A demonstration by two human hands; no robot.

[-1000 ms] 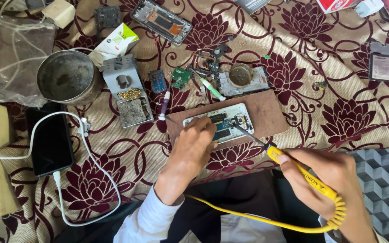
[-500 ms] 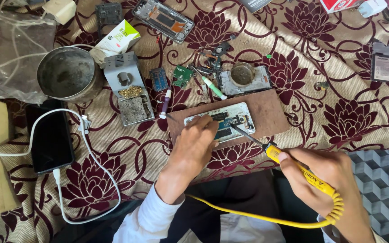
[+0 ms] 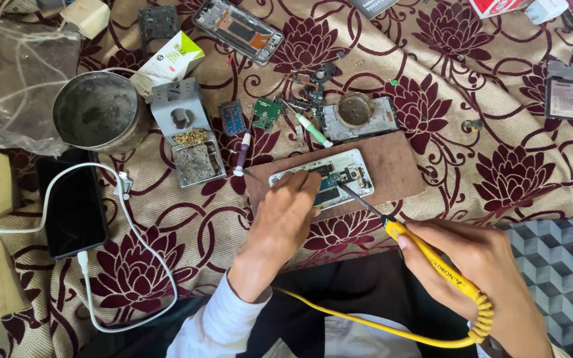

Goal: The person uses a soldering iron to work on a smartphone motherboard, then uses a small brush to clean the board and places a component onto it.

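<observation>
Left hand (image 3: 285, 215) presses flat, pinning the opened phone (image 3: 326, 178) on the brown board (image 3: 399, 166); right hand (image 3: 479, 265) grips the yellow soldering iron (image 3: 432, 262). The exposed circuitry looks light and fragile, best held at the edges.

Yellow soldering iron (image 3: 432, 260); beige cloth (image 3: 472, 159) patterned with maroon flowers.

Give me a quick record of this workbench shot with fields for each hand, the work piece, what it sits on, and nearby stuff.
left hand: left hand rests on the opened phone, pinning it down
right hand: right hand grips a yellow soldering iron, tip on the phone's board
support: brown mat on a floral cloth
nearby: metal bowl, iron stand, black phone on a white cable
</observation>
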